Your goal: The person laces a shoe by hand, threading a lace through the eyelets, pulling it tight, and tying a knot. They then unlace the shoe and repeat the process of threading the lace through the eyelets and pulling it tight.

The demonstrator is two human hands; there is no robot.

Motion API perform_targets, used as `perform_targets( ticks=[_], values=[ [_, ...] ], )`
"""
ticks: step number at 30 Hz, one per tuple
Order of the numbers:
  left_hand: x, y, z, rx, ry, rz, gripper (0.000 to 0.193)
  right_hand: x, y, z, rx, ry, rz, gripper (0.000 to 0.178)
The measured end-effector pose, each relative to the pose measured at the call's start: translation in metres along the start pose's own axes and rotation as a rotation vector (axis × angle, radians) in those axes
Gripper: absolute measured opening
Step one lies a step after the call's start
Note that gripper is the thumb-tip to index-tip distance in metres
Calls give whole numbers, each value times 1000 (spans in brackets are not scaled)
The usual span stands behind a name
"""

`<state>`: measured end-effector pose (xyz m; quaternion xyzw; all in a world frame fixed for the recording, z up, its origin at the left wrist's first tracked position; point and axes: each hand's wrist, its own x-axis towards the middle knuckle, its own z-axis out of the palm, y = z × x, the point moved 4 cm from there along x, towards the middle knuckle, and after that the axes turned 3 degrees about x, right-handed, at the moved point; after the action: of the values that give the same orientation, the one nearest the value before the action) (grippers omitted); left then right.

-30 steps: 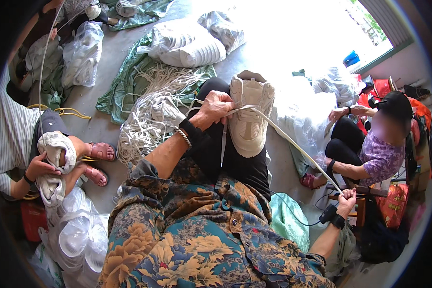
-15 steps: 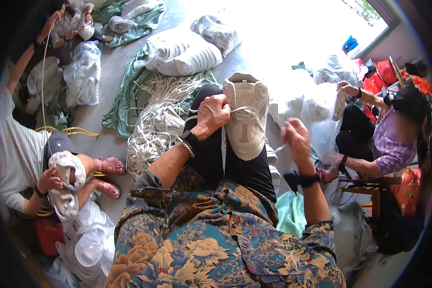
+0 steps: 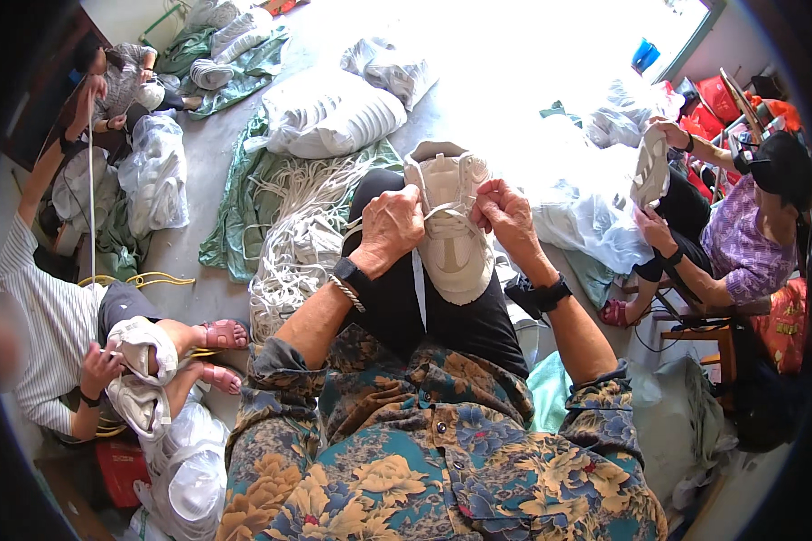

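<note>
Fingers of my left hand (image 3: 391,230) pinch the lace (image 3: 442,208) at left of the cream shoe (image 3: 458,266); right hand (image 3: 507,219), fingers narrow, at right: I cannot tell its hold.

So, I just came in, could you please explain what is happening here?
The person in the floral shirt has a cream sneaker on the lap, toe toward the body. Their left hand pinches a white shoelace at the sneaker's left side; their right hand is at the opposite side, its grip unclear. Loose white laces lie heaped on a green sheet at left. At right, a co-worker holds up a pale shoe.
</note>
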<state>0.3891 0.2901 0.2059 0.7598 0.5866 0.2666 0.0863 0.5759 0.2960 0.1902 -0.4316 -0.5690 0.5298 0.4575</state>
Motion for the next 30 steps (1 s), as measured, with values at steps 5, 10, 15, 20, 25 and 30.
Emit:
perform_targets(
  ticks=[5, 10, 15, 20, 25, 30],
  values=[
    [-1, -1, -1, -32, 19, -8, 14, 4, -5, 1, -139, 3, -72, 6],
    [-3, -3, -1, -57, 18, -19, 14, 7, -19, 4, -356, -25, -144, 11],
    [-4, -4, -2, -93, 42, -23, 15, 10, -34, 26, -1040, -20, -360, 12],
    [-5, 6, -23, -44, 221, 152, 23, 27, -47, 15, -855, -160, -228, 11],
    [6, 2, -26, 80, -26, 385, 38, 39, -76, 27, -899, -19, -519, 8],
    [8, -5, -29, 148, 17, 495, 27, 42, -23, 61, -968, -201, -614, 12]
  ],
)
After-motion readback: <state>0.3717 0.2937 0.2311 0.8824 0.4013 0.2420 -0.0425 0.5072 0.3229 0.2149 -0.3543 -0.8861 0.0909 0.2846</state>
